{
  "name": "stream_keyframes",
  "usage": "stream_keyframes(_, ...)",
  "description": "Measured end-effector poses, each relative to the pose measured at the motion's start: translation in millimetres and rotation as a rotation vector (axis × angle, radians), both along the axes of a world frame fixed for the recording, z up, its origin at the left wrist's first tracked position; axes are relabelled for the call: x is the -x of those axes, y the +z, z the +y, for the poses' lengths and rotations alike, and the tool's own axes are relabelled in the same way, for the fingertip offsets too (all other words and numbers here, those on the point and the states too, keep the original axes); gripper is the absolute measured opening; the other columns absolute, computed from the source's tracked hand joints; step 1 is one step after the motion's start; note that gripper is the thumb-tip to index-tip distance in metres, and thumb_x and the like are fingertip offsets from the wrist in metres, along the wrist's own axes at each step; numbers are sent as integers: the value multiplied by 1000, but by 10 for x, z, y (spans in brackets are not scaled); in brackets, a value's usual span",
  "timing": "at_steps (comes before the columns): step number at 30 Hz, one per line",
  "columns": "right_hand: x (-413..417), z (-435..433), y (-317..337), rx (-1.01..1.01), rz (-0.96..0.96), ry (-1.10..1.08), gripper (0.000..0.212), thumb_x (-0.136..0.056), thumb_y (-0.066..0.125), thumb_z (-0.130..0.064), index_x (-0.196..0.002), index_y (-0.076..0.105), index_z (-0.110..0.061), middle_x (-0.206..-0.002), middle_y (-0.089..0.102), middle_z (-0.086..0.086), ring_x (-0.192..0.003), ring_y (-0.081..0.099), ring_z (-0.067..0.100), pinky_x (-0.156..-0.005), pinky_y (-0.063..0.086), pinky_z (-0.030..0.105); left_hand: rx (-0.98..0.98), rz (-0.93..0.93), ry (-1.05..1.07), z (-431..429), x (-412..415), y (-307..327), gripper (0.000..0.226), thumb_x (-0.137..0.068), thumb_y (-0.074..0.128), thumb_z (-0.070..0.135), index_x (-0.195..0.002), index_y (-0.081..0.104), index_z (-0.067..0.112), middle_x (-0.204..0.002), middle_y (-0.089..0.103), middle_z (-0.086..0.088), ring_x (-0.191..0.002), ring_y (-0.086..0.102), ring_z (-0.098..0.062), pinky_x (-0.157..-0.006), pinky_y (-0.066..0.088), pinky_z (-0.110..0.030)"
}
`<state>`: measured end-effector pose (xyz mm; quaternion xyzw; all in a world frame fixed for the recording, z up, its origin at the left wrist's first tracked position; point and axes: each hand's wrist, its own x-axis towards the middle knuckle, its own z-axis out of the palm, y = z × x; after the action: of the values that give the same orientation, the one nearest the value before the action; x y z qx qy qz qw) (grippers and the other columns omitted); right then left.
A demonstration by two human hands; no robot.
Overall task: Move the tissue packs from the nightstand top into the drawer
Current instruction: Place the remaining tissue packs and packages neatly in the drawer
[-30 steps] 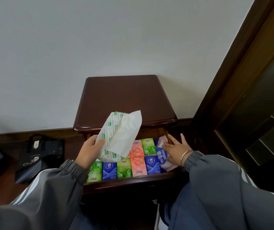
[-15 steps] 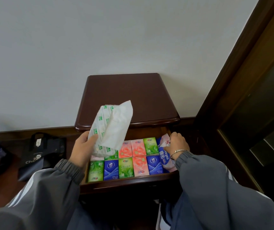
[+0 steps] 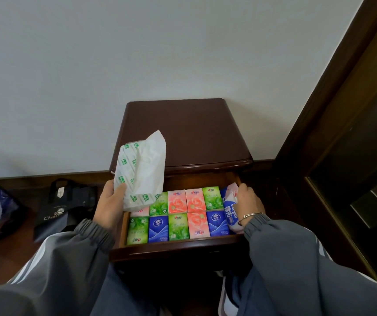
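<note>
Fingers (image 3: 120,190) of the left hand (image 3: 110,206) are curled round the lower end of a soft white plastic tissue pack with green print (image 3: 139,172). They hold it tilted in the air over the drawer's left rear corner, its top reaching up in front of the nightstand top's front edge.

Fingers (image 3: 243,190) of the right hand (image 3: 249,201) curl over a soft pink, white and blue tissue pack (image 3: 230,210) that stands on its side along the drawer's right edge, seemingly tucking it into place.

The open dark wooden drawer (image 3: 183,244) already carries two neat rows of small green, pink and blue pocket tissue packs (image 3: 183,213), touching side by side and nearly filling its floor. The dark brown nightstand top (image 3: 183,133) shows nothing lying on it.

By my judgement the task is almost finished: the pack at the right edge needs only settling, and the white pack must still go in, probably laid over the rows, since little bare floor shows. Whether the drawer should then be pushed closed, the task does not say.
</note>
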<state>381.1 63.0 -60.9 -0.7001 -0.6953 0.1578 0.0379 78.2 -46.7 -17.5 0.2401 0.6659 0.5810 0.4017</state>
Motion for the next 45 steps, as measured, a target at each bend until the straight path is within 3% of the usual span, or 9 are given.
stream_keyframes(7, -51, 21, 37, 140, -160, -31, 37, -85, 63, -34, -114, 59, -11, -112, 66, 11, -98, 64, 28, -67, 45, 30, 52, 13, -37, -7, -87, -37, 9, -97, 47, 20, -97, 55, 23, -106, 67, -4, -89, 69, -19, -63, 54, -33)
stream_keyframes(11, -130, -49, 219, -75, -107, 16, 25, -89, 56, -26, -107, 57, -9, -111, 59, 13, -101, 59, 32, -68, 42, 33, 47, 37, -42, -39, -111, -10, 13, -97, 49, 18, -109, 50, 23, -107, 66, -2, -81, 71, -14, -55, 55, -28)
stream_keyframes(15, -308, -91, 595, -310, 403, 52, 19, -88, 60, -12, -75, 47, -10, -82, 56, 16, -75, 54, 30, -63, 34, 32, -80, 25, -165, -14, -134, 64, 60, -97, 45, 5, -138, 32, 46, -114, 65, 6, -89, 72, -18, -64, 60, -36)
stream_keyframes(20, -256, -119, 970, -40, 1099, 19, 23, -89, 58, -7, -70, 48, -15, -77, 55, 12, -72, 56, 18, -63, 42, 31, -21, 636, -300, 133, -583, 169, 37, -93, 43, -1, -108, 70, 19, -121, 59, -4, -100, 54, -14, -74, 41, -13)
stream_keyframes(23, -52, -150, 1013, 116, 1203, 112, 23, -89, 57, -5, -70, 50, -16, -75, 55, 9, -73, 54, 18, -64, 41, 29, -16, 418, -351, 186, -836, 218, 23, -96, 49, 15, -104, 71, 13, -116, 65, -3, -104, 60, -15, -77, 43, -11)
stream_keyframes(27, 264, -158, 1001, 205, 979, 332, 23, -86, 61, -2, -72, 51, -17, -70, 55, 1, -66, 51, 8, -61, 39, 19, 44, 29, -392, 214, -960, 245, 43, -92, 51, 48, -101, 70, 10, -104, 74, -4, -93, 69, -13, -81, 56, -32)
stream_keyframes(32, 461, -138, 911, 306, 1046, 237, 9, -88, 61, -11, -84, 57, -18, -79, 63, 2, -74, 60, 10, -61, 47, 17, 25, -107, -256, 181, -878, 153, 21, -88, 66, 25, -93, 68, 4, -101, 74, -14, -85, 71, -21, -79, 57, -36)
stream_keyframes(40, 450, -367, 696, 656, 1310, 32, 8, -85, 67, -22, -87, 65, -15, -83, 72, 5, -73, 70, 15, -64, 57, 26, -145, -346, 18, 144, -830, 120, 18, -91, 62, 24, -100, 63, 9, -100, 73, -8, -84, 71, -19, -78, 57, -38)
stream_keyframes(45, 646, -453, 668, 433, 1271, -5, 12, -86, 66, -27, -97, 65, -23, -91, 72, -2, -75, 65, 9, -58, 48, 20, -159, -326, -1, 178, -899, 184, 30, -91, 62, 20, -114, 59, 1, -111, 70, -14, -101, 68, -29, -88, 54, -46)
